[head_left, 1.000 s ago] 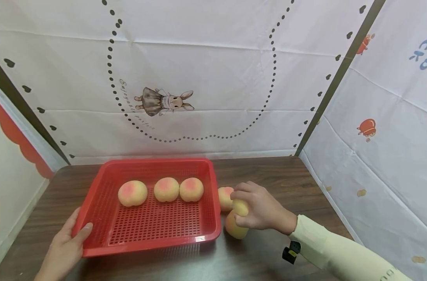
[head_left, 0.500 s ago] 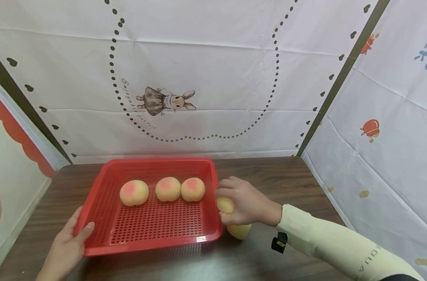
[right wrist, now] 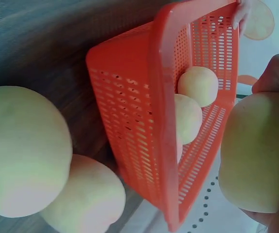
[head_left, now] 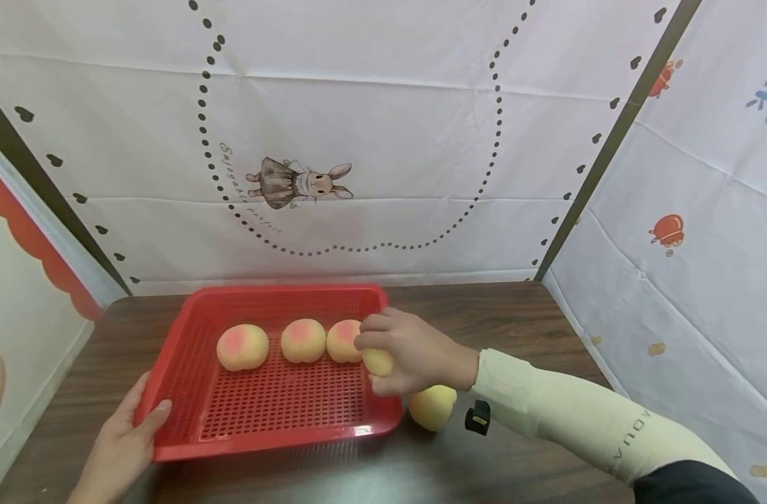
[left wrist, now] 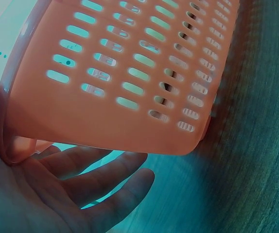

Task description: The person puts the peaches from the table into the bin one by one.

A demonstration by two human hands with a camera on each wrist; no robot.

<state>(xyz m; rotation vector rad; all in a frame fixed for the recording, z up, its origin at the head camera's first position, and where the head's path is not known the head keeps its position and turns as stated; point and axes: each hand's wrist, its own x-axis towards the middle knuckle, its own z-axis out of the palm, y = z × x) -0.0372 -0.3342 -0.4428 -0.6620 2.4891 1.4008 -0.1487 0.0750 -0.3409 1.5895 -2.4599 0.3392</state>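
My right hand grips a yellow peach above the right rim of a red slotted plastic basket. The same held peach shows large in the right wrist view. My left hand holds the basket's left rim, thumb over the edge; in the left wrist view its fingers reach along the outer wall. Inside the basket lie three pink-tinged peaches: one at left, one in the middle, and one at right partly covered by my right hand.
On the table just right of the basket sits one peach, with another peach beside it, hidden behind my hand in the head view. The dark wooden table meets a white printed cloth at the back.
My right hand has carried the held peach leftward, from above the peaches on the table to over the basket's right rim. My left hand keeps its hold on the basket.
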